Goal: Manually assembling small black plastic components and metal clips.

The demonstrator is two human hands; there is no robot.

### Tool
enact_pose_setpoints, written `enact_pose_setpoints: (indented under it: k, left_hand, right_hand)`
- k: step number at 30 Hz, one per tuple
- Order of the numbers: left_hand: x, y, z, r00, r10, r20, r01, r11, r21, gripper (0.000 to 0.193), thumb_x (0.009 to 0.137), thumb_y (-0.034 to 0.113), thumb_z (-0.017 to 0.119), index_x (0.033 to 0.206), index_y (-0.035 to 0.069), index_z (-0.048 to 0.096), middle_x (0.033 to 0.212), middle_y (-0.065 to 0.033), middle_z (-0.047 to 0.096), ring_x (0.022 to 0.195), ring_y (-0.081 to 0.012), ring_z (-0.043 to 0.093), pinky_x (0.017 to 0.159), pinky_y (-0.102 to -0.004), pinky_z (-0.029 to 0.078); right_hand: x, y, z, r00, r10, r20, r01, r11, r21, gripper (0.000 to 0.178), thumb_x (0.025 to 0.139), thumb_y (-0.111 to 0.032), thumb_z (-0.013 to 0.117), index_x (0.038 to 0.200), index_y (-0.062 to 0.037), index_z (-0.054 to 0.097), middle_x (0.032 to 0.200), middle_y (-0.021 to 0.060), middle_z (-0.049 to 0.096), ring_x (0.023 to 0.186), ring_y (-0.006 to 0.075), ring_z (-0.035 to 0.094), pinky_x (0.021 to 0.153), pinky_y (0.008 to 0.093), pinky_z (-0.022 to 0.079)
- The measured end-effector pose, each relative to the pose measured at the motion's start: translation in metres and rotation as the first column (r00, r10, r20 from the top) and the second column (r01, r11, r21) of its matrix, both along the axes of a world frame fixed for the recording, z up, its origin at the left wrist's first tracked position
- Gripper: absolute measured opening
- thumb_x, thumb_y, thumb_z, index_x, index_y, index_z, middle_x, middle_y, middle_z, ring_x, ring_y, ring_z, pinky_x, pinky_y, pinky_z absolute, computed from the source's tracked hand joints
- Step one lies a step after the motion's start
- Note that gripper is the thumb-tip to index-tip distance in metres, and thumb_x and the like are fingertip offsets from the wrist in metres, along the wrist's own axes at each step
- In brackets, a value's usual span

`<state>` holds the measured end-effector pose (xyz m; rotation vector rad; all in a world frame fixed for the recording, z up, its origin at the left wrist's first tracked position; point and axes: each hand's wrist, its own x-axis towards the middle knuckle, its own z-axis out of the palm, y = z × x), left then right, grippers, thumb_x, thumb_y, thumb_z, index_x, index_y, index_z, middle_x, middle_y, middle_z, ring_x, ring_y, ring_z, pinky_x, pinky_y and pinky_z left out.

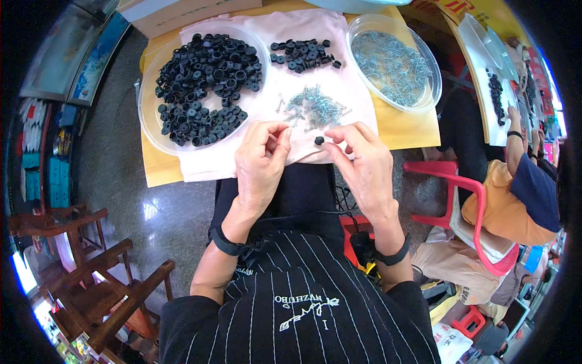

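My left hand (260, 161) hovers over the near edge of a pink cloth (339, 91), its thumb and fingers pinched together; whether they hold something small I cannot tell. My right hand (361, 161) holds a small black round piece (319, 140) at its fingertips, just right of the left hand. A loose pile of silver screws (312, 106) lies on the cloth just beyond both hands. Further back sits a small group of black pieces (303, 53). At the left, a clear round tray (150, 121) is heaped with many black round pieces (206, 85).
A clear round tray of silver screws (394, 64) sits at the right on the yellow table (406, 130). A cardboard box (182, 12) stands at the back. Another person (521, 182) sits at the right beside a red chair (461, 182). Wooden chairs (103, 279) stand at lower left.
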<state>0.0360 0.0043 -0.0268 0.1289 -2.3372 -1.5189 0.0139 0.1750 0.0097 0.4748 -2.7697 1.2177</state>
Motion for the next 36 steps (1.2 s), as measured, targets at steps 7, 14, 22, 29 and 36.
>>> enact_pose_setpoints:
  k: [7, 14, 22, 29, 36]
  left_hand:
    - [0.0, 0.001, 0.002, 1.0, -0.016, -0.009, 0.016, 0.999, -0.031, 0.011, 0.082, 0.0, 0.067, 0.092, 0.001, 0.063, 0.079, -0.0057, 0.058, 0.058, -0.0101, 0.051, 0.053, -0.0235, 0.043]
    - [0.011, 0.0, 0.014, 0.989, -0.12, -0.081, 0.128, 0.987, 0.098, 0.01, 0.082, 0.0, 0.068, 0.092, 0.001, 0.065, 0.082, -0.004, 0.06, 0.06, -0.0061, 0.052, 0.052, -0.0205, 0.041]
    - [0.016, 0.013, 0.049, 0.965, -0.201, -0.17, 0.224, 0.965, 0.134, 0.01, 0.081, -0.001, 0.069, 0.09, 0.002, 0.066, 0.081, -0.0035, 0.062, 0.058, -0.0044, 0.052, 0.048, -0.0187, 0.039]
    - [0.017, 0.014, 0.053, 0.966, -0.198, -0.165, 0.214, 0.973, 0.082, 0.009, 0.08, -0.001, 0.069, 0.088, 0.002, 0.066, 0.081, -0.0033, 0.062, 0.057, -0.0044, 0.051, 0.047, -0.0191, 0.039]
    - [0.024, 0.013, 0.059, 0.957, -0.204, -0.206, 0.189, 0.978, -0.091, 0.014, 0.077, -0.003, 0.071, 0.089, 0.003, 0.065, 0.081, -0.0039, 0.062, 0.055, -0.0056, 0.052, 0.047, -0.0198, 0.041]
  right_hand:
    - [0.002, -0.006, -0.014, 0.999, 0.022, -0.039, -0.022, 1.0, -0.015, 0.015, 0.077, -0.008, 0.069, 0.09, -0.0054, 0.062, 0.081, 0.0096, 0.059, 0.078, 0.0286, 0.06, 0.066, 0.0375, 0.049]
    - [0.009, 0.005, -0.005, 0.953, 0.055, 0.298, 0.106, 0.861, -0.498, 0.02, 0.083, -0.005, 0.067, 0.103, -0.0013, 0.065, 0.082, 0.0042, 0.064, 0.063, 0.0071, 0.056, 0.052, 0.021, 0.045]
    - [0.011, 0.019, -0.002, 0.659, 0.547, 0.517, 0.438, 0.28, -0.854, 0.023, 0.092, -0.014, 0.061, 0.112, -0.002, 0.061, 0.088, 0.0019, 0.064, 0.073, 0.002, 0.056, 0.046, 0.0134, 0.038]
    - [0.017, 0.015, 0.006, 0.614, 0.576, 0.54, 0.487, 0.263, -0.833, 0.019, 0.091, -0.015, 0.064, 0.107, -0.0046, 0.064, 0.084, 0.0003, 0.064, 0.069, 0.0021, 0.052, 0.048, 0.0142, 0.039]
    - [0.02, 0.012, 0.003, 0.619, 0.573, 0.537, 0.468, 0.28, -0.838, 0.018, 0.091, -0.016, 0.064, 0.106, -0.0051, 0.065, 0.084, 0.0, 0.064, 0.07, 0.0022, 0.053, 0.049, 0.0149, 0.041]
